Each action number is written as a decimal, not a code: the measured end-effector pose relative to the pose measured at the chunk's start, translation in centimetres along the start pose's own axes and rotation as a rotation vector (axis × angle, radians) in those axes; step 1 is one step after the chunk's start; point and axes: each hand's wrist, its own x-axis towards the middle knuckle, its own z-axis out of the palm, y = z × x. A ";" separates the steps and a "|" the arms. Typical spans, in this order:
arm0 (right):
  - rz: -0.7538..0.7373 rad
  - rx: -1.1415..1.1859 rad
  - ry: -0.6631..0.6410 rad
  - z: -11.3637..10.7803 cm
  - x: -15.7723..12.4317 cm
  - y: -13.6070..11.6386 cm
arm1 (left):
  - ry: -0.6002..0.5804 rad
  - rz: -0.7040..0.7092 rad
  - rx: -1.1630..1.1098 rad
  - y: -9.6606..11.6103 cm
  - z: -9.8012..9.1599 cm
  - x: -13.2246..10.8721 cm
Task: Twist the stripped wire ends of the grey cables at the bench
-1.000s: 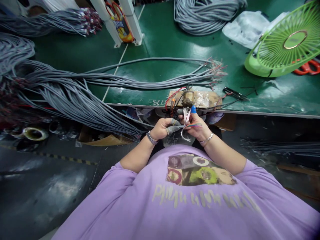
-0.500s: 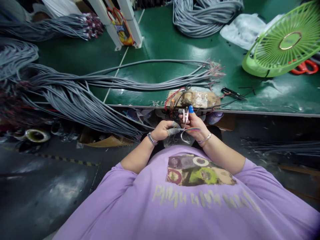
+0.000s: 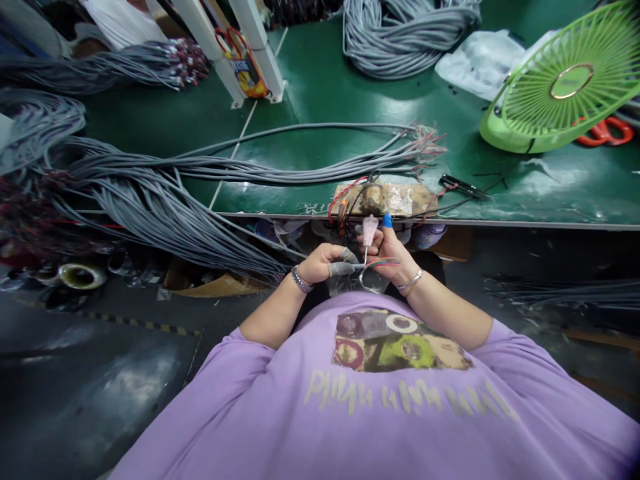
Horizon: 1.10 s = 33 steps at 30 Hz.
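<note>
My left hand [image 3: 321,264], with grey covers on thumb and finger, is closed, pinching the end of a grey cable [image 3: 359,266]. Thin coloured wires [image 3: 384,262] fan out of that cable over the palm of my right hand [image 3: 390,252]. A pale pink tool [image 3: 369,230] with a thin metal tip is gripped in the curled fingers of my right hand, the tip pointing down at the cable end. My right thumb wears a blue cover and stands up. A pale loop of strands hangs below the wires. The tool's exact kind is unclear.
On the green bench [image 3: 310,80] lie bundles of grey cable [image 3: 280,170], a coil [image 3: 400,40], a taped block [image 3: 390,199], a black tool [image 3: 463,186], a green fan [image 3: 545,87] and red-handled scissors [image 3: 605,131]. A cardboard box [image 3: 200,283] stands below.
The pink tool's two arms, spread apart before, now look pressed together. Its thin tip now shows at the cable end. The camera view has shifted slightly.
</note>
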 end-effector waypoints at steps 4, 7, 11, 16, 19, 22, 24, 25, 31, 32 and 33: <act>0.006 -0.025 -0.045 -1.3 0.0 0.3 | 0.010 -0.009 0.026 0.1 0.1 -0.7; 0.036 -0.058 -0.051 -2.2 -0.2 0.4 | -0.090 0.004 0.052 0.5 0.4 -1.4; 0.055 -0.101 -0.042 -2.6 -0.5 0.4 | -0.190 0.030 0.050 0.9 0.8 -2.3; 0.069 -0.130 -0.077 -2.3 -1.0 0.3 | 0.064 0.028 -0.052 0.7 0.9 -3.7; 0.070 -0.157 -0.111 -2.1 -1.3 0.3 | 0.143 0.014 -0.092 0.5 0.9 -4.0; 0.034 -0.182 -0.112 -2.3 -1.4 0.3 | 0.208 0.013 -0.094 0.2 1.0 -3.8; 0.016 -0.194 -0.109 -2.4 -1.4 0.3 | 0.250 0.031 -0.093 0.0 1.1 -3.6; 0.008 -0.200 -0.107 -2.4 -1.3 0.2 | 0.263 0.036 -0.089 -0.2 1.1 -3.5; -0.054 -0.270 -0.078 -1.2 -0.8 -0.7 | 0.318 0.027 -0.037 -1.0 1.5 -3.1; -0.064 -0.279 -0.067 -0.9 -0.7 -0.9 | 0.331 0.037 -0.023 -1.0 1.6 -3.0; -0.073 -0.285 -0.054 -0.6 -0.6 -1.0 | 0.340 0.052 -0.006 -0.9 1.8 -2.8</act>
